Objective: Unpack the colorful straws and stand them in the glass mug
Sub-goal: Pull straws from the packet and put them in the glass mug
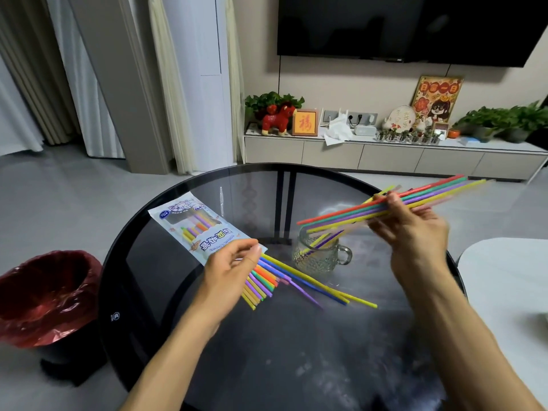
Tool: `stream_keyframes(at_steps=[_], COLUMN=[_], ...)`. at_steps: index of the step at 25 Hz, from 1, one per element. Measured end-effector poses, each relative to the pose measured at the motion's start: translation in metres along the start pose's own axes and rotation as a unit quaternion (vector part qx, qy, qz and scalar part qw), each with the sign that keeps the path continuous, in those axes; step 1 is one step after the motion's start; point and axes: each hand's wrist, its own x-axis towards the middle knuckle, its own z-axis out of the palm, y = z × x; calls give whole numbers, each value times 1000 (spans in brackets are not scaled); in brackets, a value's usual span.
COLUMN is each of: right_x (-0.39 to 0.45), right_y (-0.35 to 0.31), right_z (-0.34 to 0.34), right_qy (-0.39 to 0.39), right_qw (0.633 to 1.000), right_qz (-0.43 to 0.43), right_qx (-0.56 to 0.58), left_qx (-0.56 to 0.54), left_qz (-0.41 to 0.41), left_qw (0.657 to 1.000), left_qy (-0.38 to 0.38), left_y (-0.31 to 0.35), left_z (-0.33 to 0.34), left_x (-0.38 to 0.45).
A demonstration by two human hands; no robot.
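Above the ribbed clear glass mug [318,256], the right hand [415,229] grips mid-length a light, slippery fan of long coloured plastic straws [394,203] slanting down-left toward its rim, while the left hand [234,262] pinches the pale printed straw packet [195,226] beside it.

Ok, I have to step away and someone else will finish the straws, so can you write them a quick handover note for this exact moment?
Right hand: grips a bundle of straws, tilted, lower ends at or just inside the glass mug.
Left hand: pinches the open end of the straw package on the glass table.
Done: package opened, one bundle out.
Left: loose straws stick out of the package onto the table, and some remain inside. Stand them all in the mug.
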Motion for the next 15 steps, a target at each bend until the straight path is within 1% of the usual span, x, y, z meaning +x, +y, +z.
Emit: stream_keyframes(at_steps=[1, 2, 4, 7, 10, 13, 15], right_x=[8, 14, 20, 26, 29, 27, 27], right_y=[-3, -1, 13, 32, 44, 53, 52], right_z=[-3, -4, -2, 4, 9, 7, 3], right_qy=[28, 39, 28, 12, -2, -19, -24], right_qw=[999, 997, 991, 981, 972, 967, 963], right_qz=[-19, -30, -27, -8, -5, 9, 1], right_qx=[-20, -53, -125, -195, -236, -252, -268], left_qx=[6, 24, 71, 124, 156, 168, 172], left_qz=[-1, 5, 19, 33, 44, 45, 47], left_qw=[1000, 1000, 997, 991, 986, 984, 983], left_qy=[10, 9, -10, -33, -38, -47, -48], left_y=[0, 0, 0, 0, 0, -1, -2], left_z=[-2, -3, 0, 6, 7, 8, 9], left_x=[0, -1, -2, -3, -3, -4, -5])
